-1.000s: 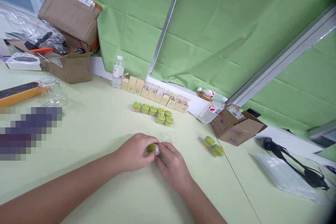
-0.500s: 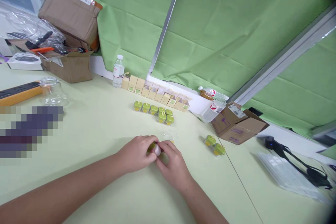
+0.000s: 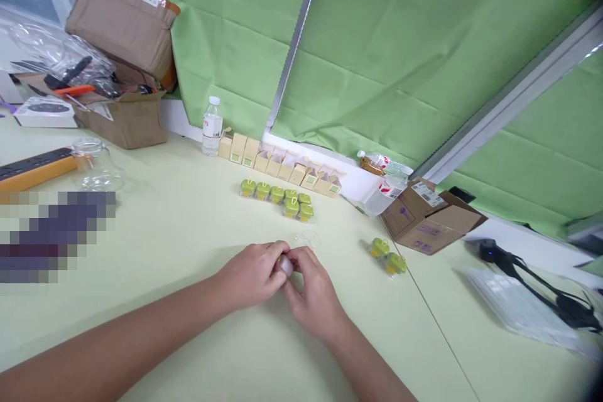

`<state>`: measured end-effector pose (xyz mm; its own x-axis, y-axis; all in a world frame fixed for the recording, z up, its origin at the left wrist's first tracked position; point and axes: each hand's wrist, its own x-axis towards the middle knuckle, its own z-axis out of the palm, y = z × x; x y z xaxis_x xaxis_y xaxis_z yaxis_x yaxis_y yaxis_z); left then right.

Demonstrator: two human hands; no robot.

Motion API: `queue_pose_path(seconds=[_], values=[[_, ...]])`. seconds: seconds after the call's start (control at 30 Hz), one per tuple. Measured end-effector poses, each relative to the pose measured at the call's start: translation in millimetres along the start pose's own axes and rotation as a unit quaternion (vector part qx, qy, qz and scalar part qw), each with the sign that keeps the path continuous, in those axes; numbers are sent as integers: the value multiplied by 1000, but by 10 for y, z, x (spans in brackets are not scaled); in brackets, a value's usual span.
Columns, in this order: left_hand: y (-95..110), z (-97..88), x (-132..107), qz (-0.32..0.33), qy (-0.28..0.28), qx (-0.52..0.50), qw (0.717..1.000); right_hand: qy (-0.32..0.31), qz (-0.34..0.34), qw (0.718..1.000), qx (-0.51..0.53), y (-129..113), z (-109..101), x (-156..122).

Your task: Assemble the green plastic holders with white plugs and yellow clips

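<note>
My left hand (image 3: 252,275) and my right hand (image 3: 315,295) meet low over the table, fingers closed around a small pale, rounded object (image 3: 286,266). Fingers cover most of it, so its kind is unclear. Just beyond the right fingertips lies a thin clear plastic piece (image 3: 308,239). Farther back, several little clear containers with green lids (image 3: 277,195) and small loops on top stand in a cluster. Two more green-lidded containers (image 3: 396,264) sit to the right of my right hand.
Small cardboard boxes (image 3: 273,163) line the wall beside a water bottle (image 3: 212,127). Larger cartons (image 3: 136,122) stand at back left, near a power strip (image 3: 40,166) and clear jar (image 3: 97,166). Bottles (image 3: 384,195), an open carton (image 3: 428,220) and a black strapped device (image 3: 537,289) are right.
Both hands keep hold of the pale object at nearly the same place, with small finger shifts. The green part seen earlier by the left fingers is now mostly hidden. The view shifted slightly.
</note>
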<state>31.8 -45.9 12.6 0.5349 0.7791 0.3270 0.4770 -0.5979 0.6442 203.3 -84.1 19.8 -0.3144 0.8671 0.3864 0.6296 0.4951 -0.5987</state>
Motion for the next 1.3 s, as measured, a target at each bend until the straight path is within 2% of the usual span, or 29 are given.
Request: queue_pose_path(seconds=[0.4, 0.53, 0.67, 0.8, 1.0, 1.13, 1.2, 1.3], values=[[-3, -62, 24, 38, 7, -16, 999, -1, 32, 998, 60, 79, 50, -29], [-22, -57, 34, 24, 10, -21, 999, 11, 40, 996, 76, 83, 74, -27], [-3, -87, 15, 24, 8, -85, 996, 37, 75, 988, 134, 93, 71, -26], [-8, -114, 14, 25, -15, -178, 984, 67, 133, 965, 216, 156, 76, -12], [-151, -73, 61, -47, -16, -254, 966, 111, 171, 919, 337, 201, 63, 39], [-267, -30, 90, -85, -8, -335, 938, 158, 212, 892, 368, 195, -33, 70], [-293, -23, 106, -104, -7, -369, 923, 159, 226, 894, 352, 213, -69, 72], [-291, -49, 136, -141, -11, -398, 906, 137, 210, 932, 261, 252, -82, 54]])
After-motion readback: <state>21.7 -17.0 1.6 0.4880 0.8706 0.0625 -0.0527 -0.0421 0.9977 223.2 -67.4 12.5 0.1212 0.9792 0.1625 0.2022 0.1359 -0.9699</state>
